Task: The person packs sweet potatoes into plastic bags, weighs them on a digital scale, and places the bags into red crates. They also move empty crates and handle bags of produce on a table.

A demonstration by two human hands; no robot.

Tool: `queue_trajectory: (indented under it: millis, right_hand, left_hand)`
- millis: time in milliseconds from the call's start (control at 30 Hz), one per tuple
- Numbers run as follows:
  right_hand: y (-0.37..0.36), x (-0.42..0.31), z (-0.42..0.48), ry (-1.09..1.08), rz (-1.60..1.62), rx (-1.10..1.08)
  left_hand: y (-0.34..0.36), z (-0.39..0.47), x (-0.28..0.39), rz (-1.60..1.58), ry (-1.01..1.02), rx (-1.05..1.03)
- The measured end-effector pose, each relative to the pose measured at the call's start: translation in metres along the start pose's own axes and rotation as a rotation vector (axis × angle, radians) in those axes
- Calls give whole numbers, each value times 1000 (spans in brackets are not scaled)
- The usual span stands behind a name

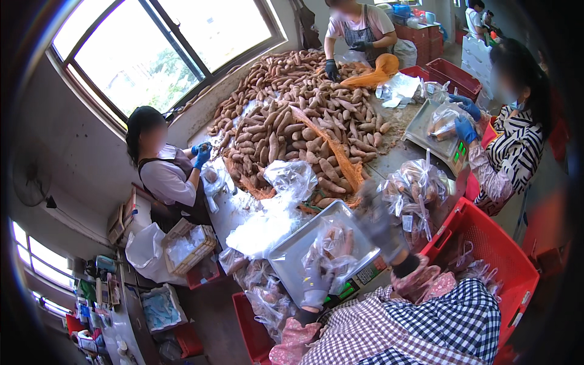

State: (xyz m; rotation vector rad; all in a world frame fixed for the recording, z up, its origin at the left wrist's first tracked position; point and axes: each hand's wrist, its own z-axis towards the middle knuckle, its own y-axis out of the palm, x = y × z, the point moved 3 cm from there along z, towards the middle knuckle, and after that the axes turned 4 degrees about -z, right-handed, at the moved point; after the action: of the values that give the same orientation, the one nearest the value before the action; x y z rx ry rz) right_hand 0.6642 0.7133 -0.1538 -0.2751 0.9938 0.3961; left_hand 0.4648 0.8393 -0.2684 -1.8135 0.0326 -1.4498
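Observation:
My left hand [315,285], in a grey glove, holds the near edge of a clear plastic bag of sweet potatoes [335,242]. That bag rests on the metal pan of a digital scale [292,255] with a lit green display. My right hand [381,223], gloved and blurred, is lifted over the scale's right side, near the orange mesh netting; whether it holds anything cannot be told. Beyond the scale a large heap of sweet potatoes [273,141] covers the table, with orange netting [335,148] across it. Loose clear bags [269,228] lie left of the netting.
Filled bags [417,187] are piled right of my scale, others [269,296] at its left. A red crate [495,260] stands at my right, another [248,328] at my left. Three co-workers stand around the table; one handles a bag on a second scale [424,132].

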Motion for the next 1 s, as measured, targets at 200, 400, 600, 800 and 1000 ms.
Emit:
queue_trajectory:
  millis: [200, 400, 600, 800, 1000]
  right_hand:
    - [-58, -39, 50, -174, -165, 369]
    - [26, 5, -23, -138, -569, -253]
    - [55, 8, -46, 5, -687, -398]
    - [69, 16, -39, -163, -744, -392]
    - [86, 54, -72, 37, -896, -485]
  left_hand:
    - [-32, -14, -6, -684, -137, 208]
    - [-32, -17, 12, -769, -134, 233]
    - [-29, -24, -3, -637, -94, 352]
    - [-27, -31, -23, -649, -118, 440]
    - [-37, -25, 23, -801, -150, 370]
